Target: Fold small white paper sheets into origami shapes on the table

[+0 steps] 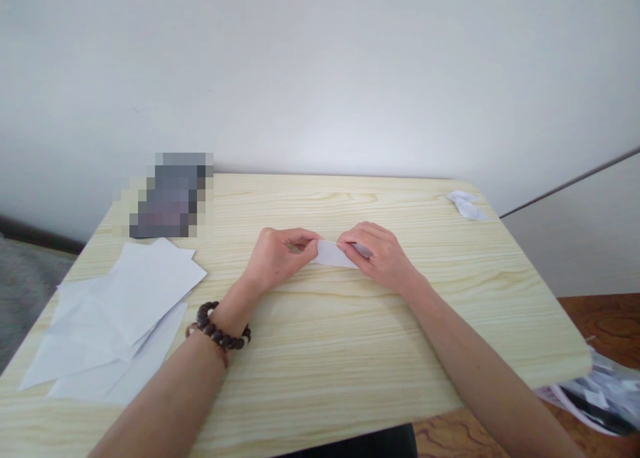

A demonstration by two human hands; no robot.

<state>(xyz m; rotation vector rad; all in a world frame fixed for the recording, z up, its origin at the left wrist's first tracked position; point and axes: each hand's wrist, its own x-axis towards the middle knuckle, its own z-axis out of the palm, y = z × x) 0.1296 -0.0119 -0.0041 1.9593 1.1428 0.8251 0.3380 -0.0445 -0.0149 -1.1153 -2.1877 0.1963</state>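
Observation:
A small folded strip of white paper point(331, 254) is held just over the middle of the table. My left hand point(283, 253) pinches its left end between thumb and forefinger. At the other end, my right hand point(377, 253) closes its thumb and fingers on the paper, hiding part of it. Dark beads circle my left wrist. Loose sheets of white paper point(145, 291) lie overlapping to the left of my left arm. Toward the far right corner rests a folded white paper piece point(468, 205).
The pale wood-grain table point(350, 358) meets a white wall point(330, 78) at the back. A blurred-out dark rectangular object point(170, 198) is at the back left. Below the right edge stands a bin with a plastic liner point(600, 391). Something black point(360, 445) shows at the near edge.

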